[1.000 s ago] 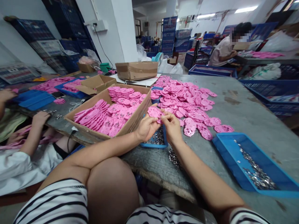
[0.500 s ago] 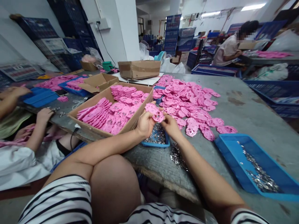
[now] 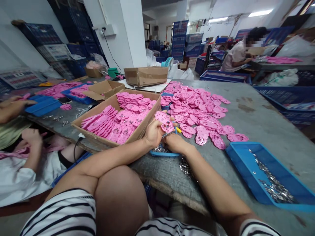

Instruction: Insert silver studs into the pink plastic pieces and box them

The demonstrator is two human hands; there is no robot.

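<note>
My left hand is closed around a flat pink plastic piece with cut-out holes, held up above a small blue tray. Shiny small metal parts fill that tray. Reaching down into it, my right hand has its fingers bent together among the metal parts. The fingertips are hidden, so I cannot make out what is between them. Just beyond the right hand lies something yellow, partly covered. More metal parts are heaped on the table by my right forearm.
An open cardboard box of stacked pink pieces stands left of my hands. Loose pink pieces pile up beyond them. A larger blue tray with metal parts sits at right. A co-worker's hand is at far left.
My right hand has left the pink piece and dropped into the small tray of metal parts. The yellow thing now shows. At left, the co-worker's hand has drawn back from the table.
</note>
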